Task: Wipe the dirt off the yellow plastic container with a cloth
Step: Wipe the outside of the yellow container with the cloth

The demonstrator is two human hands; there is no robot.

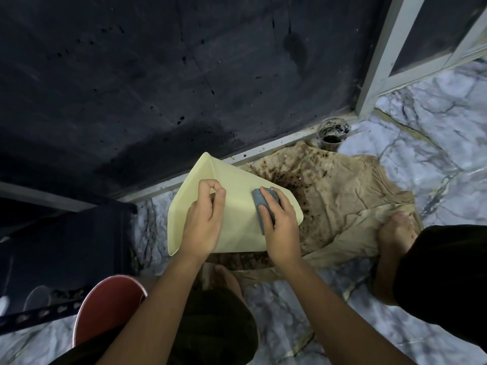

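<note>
You are steadying the container (232, 206), tilted over the stained sheet (342, 196) on the floor, with your left hand (203, 217) curled on its wall while your right hand (279, 222) is pressing the cloth (259, 204) there; being light, slick, thin plastic, it is probably flexing, so grip near an edge.

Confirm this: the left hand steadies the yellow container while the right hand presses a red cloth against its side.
Wrong colour. The head view shows the right hand pressing a grey-blue cloth, not red, against the yellow container. The left hand does steady it.
</note>
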